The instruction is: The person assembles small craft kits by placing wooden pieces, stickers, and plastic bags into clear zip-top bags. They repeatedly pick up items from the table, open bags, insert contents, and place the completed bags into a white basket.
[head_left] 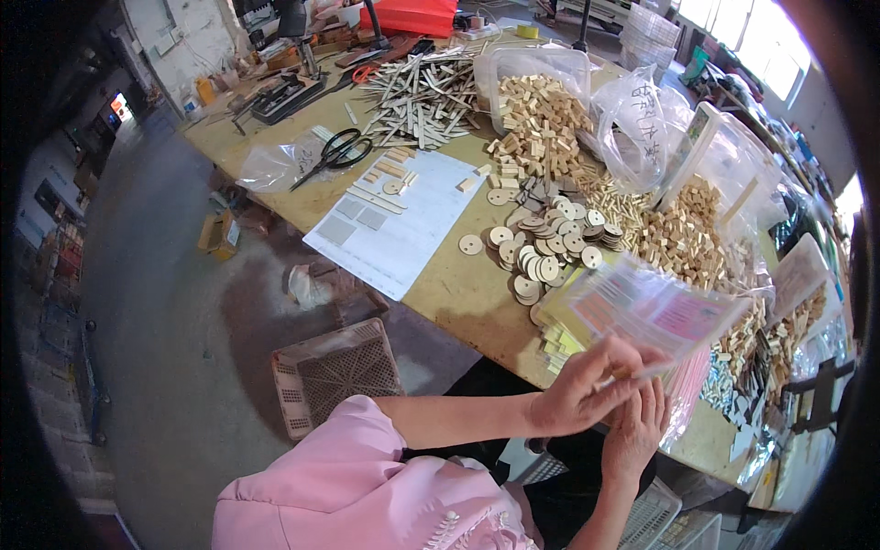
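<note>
Near the table's front edge, my left hand (587,390) pinches the near edge of a clear plastic bag (655,307) with pink, yellow and orange printing. Close beside it, my right hand (635,429) has its fingers together and bent against the same edge of the bag; its thumb is mostly hidden. The bag tilts up over yellow printed packets (559,341) and pink thin sticks (686,390). Just beyond lies a heap of round wooden discs with holes (550,243).
A white sheet (399,243) carries wooden pieces and grey squares. Black scissors (337,154) lie beside it. Wooden blocks (541,115) spill from a clear tub, near a pile of flat sticks (422,96). More blocks (683,238) lie to the right. A plastic basket (337,367) is below the table.
</note>
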Tool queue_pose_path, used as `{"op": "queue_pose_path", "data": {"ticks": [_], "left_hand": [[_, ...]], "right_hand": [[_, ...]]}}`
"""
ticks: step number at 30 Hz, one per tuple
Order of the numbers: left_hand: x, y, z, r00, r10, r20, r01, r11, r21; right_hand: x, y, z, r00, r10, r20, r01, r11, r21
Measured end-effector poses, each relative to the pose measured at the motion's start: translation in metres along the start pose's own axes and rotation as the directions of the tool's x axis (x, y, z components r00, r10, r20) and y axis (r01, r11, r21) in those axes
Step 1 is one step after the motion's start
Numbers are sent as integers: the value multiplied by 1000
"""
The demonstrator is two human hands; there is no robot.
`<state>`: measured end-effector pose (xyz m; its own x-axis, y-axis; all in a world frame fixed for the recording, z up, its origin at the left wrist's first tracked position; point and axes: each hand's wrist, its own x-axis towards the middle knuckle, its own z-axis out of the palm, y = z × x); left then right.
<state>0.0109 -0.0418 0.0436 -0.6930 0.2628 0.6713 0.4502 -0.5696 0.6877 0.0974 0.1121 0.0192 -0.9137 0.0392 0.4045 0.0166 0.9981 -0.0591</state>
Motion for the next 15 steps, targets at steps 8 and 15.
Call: {"op": "queue_pose_path", "data": {"ticks": [8, 15], "left_hand": [[-40, 30, 4, 865, 334, 374, -335, 940, -66], [-118, 5, -9, 838, 62, 543, -150, 981, 120]], "right_hand": [[-69, 25, -7, 885, 333, 326, -453, 454, 767], [-149, 10, -32, 652, 328, 684, -491, -506, 710]]}}
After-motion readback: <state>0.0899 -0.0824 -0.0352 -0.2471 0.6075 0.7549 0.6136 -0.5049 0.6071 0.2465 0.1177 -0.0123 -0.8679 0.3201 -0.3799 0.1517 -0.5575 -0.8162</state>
